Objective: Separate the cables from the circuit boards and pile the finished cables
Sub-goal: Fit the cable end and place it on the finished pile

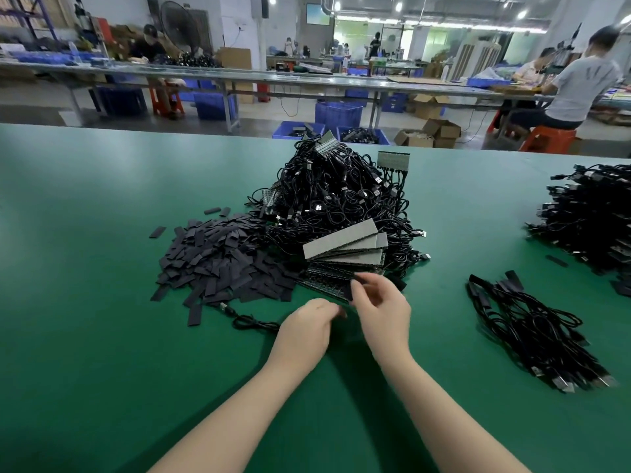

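A big heap of black cables (pixel 341 196) still joined to grey circuit boards (pixel 345 245) fills the middle of the green table (pixel 85 302). My right hand (pixel 382 305) pinches a small black sleeve piece beside a dark board (pixel 324 285) at the heap's front edge. Just left of it, my left hand (pixel 307 327) has its fingers curled round a black cable (pixel 252 324) that trails off to the left. A small pile of separated cables (pixel 536 332) lies to the right of my hands.
A spread of flat black sleeve pieces (pixel 218 261) lies left of the heap. A larger stack of cables (pixel 590 227) sits at the far right edge. Beyond the table are blue crates (pixel 338 114), benches and seated people (pixel 577 80).
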Motion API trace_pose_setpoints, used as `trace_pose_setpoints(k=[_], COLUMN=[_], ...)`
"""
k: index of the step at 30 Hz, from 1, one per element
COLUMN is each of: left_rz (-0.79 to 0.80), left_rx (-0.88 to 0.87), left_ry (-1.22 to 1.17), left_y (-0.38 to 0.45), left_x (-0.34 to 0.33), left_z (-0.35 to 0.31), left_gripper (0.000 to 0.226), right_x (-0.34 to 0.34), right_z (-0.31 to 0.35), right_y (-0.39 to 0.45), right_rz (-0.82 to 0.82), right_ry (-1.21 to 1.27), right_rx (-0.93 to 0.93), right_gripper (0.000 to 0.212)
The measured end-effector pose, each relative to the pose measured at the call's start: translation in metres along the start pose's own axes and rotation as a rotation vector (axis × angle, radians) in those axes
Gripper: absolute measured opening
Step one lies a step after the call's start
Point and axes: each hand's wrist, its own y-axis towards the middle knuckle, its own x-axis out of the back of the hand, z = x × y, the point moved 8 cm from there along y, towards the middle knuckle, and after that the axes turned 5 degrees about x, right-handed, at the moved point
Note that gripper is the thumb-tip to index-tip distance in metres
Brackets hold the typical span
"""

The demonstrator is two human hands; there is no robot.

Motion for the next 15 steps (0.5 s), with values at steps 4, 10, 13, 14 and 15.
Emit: trace_pose_setpoints(k=[4, 10, 13, 14, 15], left_rz=[0.026, -0.107, -0.121, -0.118, -0.112], left_rx=[-0.021, -0.04, -0.056, -0.053, -0.049], left_ry=[-0.016, -0.105, -0.114, -0.122, -0.131], left_y=[0.005, 0.002, -0.002, -0.004, -0.005], left_x=[-0.003, 0.001, 0.001, 0.001, 0.001], left_z=[-0.007, -0.014, -0.015, -0.014, -0.014], left_gripper=[0.038, 0.033, 0.031, 0.03, 0.029], right_x=[0.018, 0.015, 0.015, 0.015, 0.015], right_z=[-0.035, -0.043, -0.042, -0.042, -0.043], right_y=[-0.011, -0.008, -0.011, -0.011, -0.012], right_rz=[-0.008, 0.045, 0.059, 0.058, 0.054], right_ry=[0.053, 0.089, 0.074, 0.074, 0.079], right_rx=[-0.15, -0.16, -0.142, -0.142, -0.147], right_gripper=[0.015, 0.027, 0.025, 0.023, 0.021])
